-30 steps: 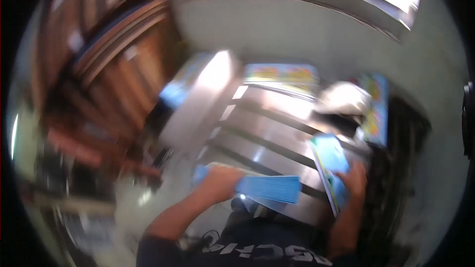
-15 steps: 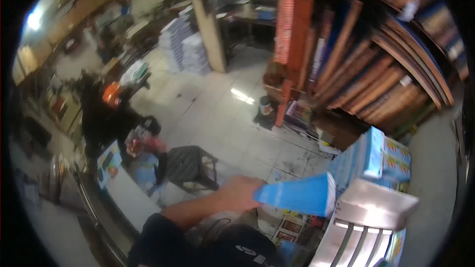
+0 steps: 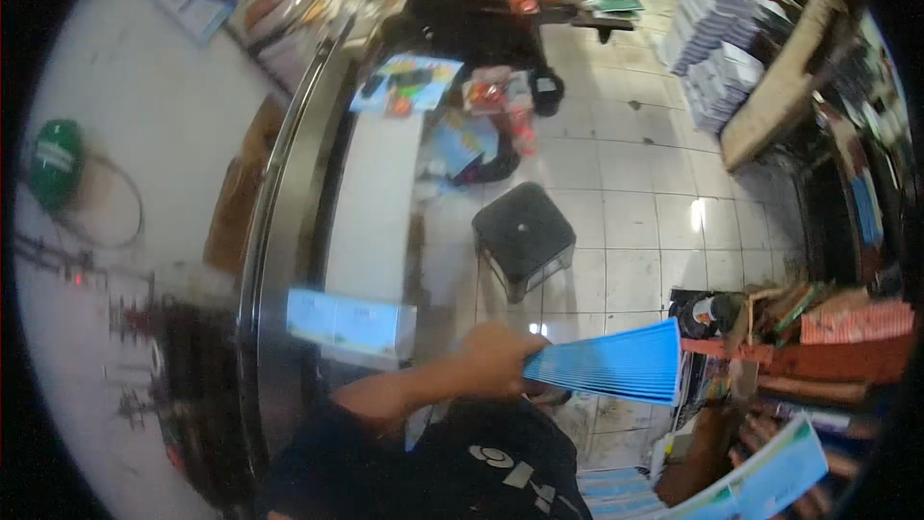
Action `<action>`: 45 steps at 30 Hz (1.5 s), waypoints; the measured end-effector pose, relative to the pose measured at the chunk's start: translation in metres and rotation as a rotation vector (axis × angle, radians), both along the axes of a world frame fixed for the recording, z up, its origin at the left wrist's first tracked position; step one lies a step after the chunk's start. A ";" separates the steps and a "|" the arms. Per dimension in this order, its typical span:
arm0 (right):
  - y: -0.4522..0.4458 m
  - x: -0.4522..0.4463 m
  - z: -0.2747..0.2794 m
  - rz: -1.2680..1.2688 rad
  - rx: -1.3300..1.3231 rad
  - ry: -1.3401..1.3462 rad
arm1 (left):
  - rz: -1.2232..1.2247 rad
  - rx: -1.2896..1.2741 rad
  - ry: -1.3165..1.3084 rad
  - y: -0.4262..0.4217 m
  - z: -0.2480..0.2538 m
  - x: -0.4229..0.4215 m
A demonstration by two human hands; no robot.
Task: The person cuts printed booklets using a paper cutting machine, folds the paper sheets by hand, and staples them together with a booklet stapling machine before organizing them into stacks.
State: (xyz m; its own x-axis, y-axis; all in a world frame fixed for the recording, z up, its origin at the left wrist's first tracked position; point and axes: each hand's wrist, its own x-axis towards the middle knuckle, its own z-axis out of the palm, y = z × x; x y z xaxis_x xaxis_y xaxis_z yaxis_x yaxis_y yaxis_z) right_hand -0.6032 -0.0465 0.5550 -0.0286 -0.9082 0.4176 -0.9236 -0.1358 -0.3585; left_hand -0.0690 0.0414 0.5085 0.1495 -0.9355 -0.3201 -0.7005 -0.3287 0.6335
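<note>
My left hand (image 3: 496, 359) is closed around the narrow end of a stack of blue paper sheets (image 3: 611, 363). The sheets spread like a fan toward the right, their layered edges showing. My forearm reaches in from the lower left, across the front of my dark printed shirt (image 3: 510, 467). I do not make out my right hand. Light blue printed sheets (image 3: 770, 472) are at the lower right, partly cut off. Another light blue printed stack (image 3: 351, 321) lies on the long white surface left of my hand.
A dark stool (image 3: 525, 231) stands on the tiled floor ahead. A metal-edged bench (image 3: 289, 193) runs along the left. White paper stacks (image 3: 717, 87) and a leaning wooden post (image 3: 784, 77) are at the upper right. A red post (image 3: 837, 356) and shelved boards stand at right.
My view has swung left and tilted, bringing the bench and the printed stack on it into sight. The slotted metal piece has left view. My left hand keeps the blue sheets, now more visibly fanned.
</note>
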 end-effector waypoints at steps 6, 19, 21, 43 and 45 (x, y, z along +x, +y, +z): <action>-0.195 0.137 -0.064 0.306 0.386 -0.517 | 0.755 -0.035 0.047 0.042 0.017 -0.042; -0.326 0.254 -0.064 0.592 0.706 -0.796 | 1.582 -0.157 -0.064 0.027 0.063 -0.140; -0.346 0.247 -0.098 0.801 0.685 -0.937 | 1.610 -0.090 -0.105 0.026 0.063 -0.133; -0.364 0.420 -0.148 0.764 0.683 -0.506 | 1.656 -0.646 0.618 0.067 -0.024 0.102; -0.345 0.484 -0.156 0.838 0.560 -0.575 | 1.760 -0.693 0.598 0.076 -0.042 0.139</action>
State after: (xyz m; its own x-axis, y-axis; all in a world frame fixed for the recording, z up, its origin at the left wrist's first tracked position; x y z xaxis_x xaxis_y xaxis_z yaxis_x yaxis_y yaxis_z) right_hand -0.1187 -0.3910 0.3986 0.6141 -0.7860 0.0718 -0.3009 -0.3172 -0.8993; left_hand 0.0700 0.1171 0.4666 0.9145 0.1331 -0.3821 0.3767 0.0646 0.9241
